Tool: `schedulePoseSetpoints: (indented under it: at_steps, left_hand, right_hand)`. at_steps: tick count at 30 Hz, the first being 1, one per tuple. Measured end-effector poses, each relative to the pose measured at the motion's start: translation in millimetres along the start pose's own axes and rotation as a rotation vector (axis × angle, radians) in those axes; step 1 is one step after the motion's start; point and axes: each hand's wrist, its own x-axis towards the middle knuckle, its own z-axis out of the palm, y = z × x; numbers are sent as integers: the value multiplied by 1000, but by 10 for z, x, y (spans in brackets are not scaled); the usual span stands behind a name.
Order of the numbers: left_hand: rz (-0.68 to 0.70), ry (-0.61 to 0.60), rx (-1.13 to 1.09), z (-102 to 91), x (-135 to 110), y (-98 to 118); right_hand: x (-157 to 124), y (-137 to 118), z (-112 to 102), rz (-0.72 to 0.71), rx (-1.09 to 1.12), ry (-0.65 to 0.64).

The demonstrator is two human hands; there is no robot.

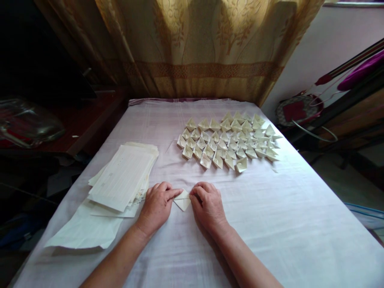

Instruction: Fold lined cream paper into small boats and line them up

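A small folded piece of paper (183, 201), diamond-shaped with a crease across it, lies on the cloth between my two hands. My left hand (157, 204) pinches its left corner, with the index finger reaching along the upper edge. At the right corner, my right hand (208, 206) grips the paper between thumb and curled fingers. Both thumbs are partly hidden. Beyond my right hand stand several rows of folded paper boats (214, 146). Close by my left forearm is a stack of lined paper sheets (123, 176).
A pale checked cloth (270, 232) covers the table. Under the stack, a larger loose sheet (87, 228) spreads to the left. A gold curtain (198, 48) hangs behind the table. A dark red cabinet (93, 120) stands left; a patterned bag (295, 110) sits off the right edge.
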Motion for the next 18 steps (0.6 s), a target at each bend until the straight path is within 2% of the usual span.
schedulePoseSetpoints:
  at_steps: [7, 12, 18]
  left_hand:
    - [-32, -142, 74, -195, 179, 189]
    - [92, -284, 195, -325, 383, 317]
    - [153, -404, 139, -396, 602, 353]
  right_hand:
    - [-7, 1, -1, -26, -12, 32]
    - [-15, 3, 4, -43, -2, 52]
    - [-22, 17, -5, -43, 76, 52]
